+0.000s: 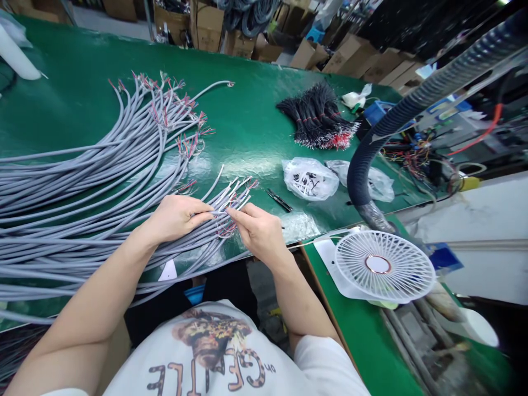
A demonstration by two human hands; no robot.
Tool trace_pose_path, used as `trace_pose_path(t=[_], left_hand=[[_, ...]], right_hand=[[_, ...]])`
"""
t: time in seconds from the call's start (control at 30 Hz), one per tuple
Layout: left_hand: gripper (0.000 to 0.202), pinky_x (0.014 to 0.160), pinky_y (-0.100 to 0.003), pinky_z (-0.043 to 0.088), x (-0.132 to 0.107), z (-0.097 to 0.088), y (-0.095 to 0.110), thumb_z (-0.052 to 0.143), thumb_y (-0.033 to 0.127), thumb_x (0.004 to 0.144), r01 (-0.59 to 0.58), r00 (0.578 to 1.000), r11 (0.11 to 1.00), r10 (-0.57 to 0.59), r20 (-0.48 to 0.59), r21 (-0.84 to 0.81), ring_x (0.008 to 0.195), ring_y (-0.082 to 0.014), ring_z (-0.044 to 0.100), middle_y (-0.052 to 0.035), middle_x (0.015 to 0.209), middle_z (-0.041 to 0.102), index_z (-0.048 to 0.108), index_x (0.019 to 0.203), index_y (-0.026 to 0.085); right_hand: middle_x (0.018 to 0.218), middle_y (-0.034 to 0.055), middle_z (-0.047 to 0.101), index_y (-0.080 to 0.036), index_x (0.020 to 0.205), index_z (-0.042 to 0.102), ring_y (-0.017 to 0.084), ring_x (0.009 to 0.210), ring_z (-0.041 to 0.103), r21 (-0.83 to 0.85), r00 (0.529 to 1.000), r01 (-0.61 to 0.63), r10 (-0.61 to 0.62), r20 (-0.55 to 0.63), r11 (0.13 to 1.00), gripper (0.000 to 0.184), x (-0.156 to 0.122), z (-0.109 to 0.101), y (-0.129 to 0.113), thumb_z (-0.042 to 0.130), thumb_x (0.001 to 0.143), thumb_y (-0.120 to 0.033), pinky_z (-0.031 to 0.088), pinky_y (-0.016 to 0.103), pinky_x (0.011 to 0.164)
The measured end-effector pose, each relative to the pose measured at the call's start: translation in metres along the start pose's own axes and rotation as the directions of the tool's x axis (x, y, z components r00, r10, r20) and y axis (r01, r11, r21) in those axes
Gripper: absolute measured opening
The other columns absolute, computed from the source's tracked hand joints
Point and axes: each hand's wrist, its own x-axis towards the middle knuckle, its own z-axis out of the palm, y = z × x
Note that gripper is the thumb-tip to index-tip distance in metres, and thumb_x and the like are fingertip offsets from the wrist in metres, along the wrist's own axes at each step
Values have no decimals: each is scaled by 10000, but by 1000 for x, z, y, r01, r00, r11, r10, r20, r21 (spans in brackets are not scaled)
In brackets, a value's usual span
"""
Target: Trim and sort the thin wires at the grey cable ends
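Left hand (176, 218): gray cable (219, 213) in thumb-finger pinch.

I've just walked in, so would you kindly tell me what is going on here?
A person is handling a gray cable over a green table. The left hand pinches it, while the fingers of the right hand appear to pinch it nearer its wire end. Many other gray cables lie alongside, with thin colored wires exposed. A black tool lies beyond the right hand.
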Motion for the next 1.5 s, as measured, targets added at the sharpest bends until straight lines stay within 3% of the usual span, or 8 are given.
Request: trace_pose_path(t=[0.63, 0.87, 1.07, 1.23, 1.37, 1.43, 1.5], left_hand=[[325, 680, -239, 472, -1, 2, 0, 499, 391, 914, -16, 999, 1000, 17, -36, 21, 761, -164, 696, -45, 878, 762, 749, 958, 188], [254, 702, -249, 484, 1, 6, 0, 546, 345, 890, -51, 996, 998, 49, -72, -34, 745, -154, 673, -44, 838, 749, 734, 944, 182], [193, 687, -241, 467, 3, 14, 9, 595, 328, 851, 16, 997, 993, -24, -69, -120, 745, -139, 628, -33, 849, 697, 676, 944, 179], [130, 743, -250, 467, 6, 25, 14, 595, 265, 859, -9, 975, 975, -40, -217, -220, 796, -140, 609, -45, 861, 665, 693, 862, 180], [139, 763, -285, 455, 8, 26, 16, 582, 226, 867, -42, 977, 983, 3, -213, -180, 781, -155, 584, -40, 794, 669, 699, 806, 184], [145, 774, -296, 449, 9, 24, 18, 574, 217, 875, -70, 977, 982, 32, -210, -174, 780, -159, 576, -40, 776, 672, 690, 799, 177], [146, 782, -301, 447, 9, 22, 19, 570, 217, 880, -83, 975, 979, 41, -219, -185, 784, -159, 574, -46, 784, 673, 680, 799, 166]], right_hand=[[794, 48, 637, -203, 1052, 713, 118, 689, 597, 317, 988, -10, 58, -142, 948, 248, -2, 25, 4, 509, 913, -181, 463, 215, 627], [763, 42, 622, -187, 1012, 719, 115, 687, 594, 547, 975, -11, 131, -182, 837, 211, 2, 31, 2, 537, 907, -208, 488, 232, 643], [752, 38, 633, -188, 995, 727, 120, 694, 594, 631, 968, -27, 179, -178, 776, 203, 5, 29, 2, 551, 893, -199, 494, 251, 662], [778, 45, 651, -185, 994, 729, 119, 710, 593, 668, 966, -10, 179, -185, 744, 209, 7, 24, -2, 551, 884, -181, 492, 249, 668], [750, 34, 647, -184, 937, 744, 112, 684, 572, 778, 938, -52, 298, -177, 626, 184, 7, 23, -4, 578, 858, -190, 473, 251, 659], [738, 22, 638, -192, 909, 746, 98, 617, 541, 857, 899, -124, 422, -116, 500, 163, 7, 25, -4, 606, 830, -222, 451, 246, 600], [679, 1, 609, -192, 881, 740, 74, 517, 474, 935, 838, -165, 545, -34, 313, 149, 8, 28, -5, 635, 794, -251, 402, 233, 517]])
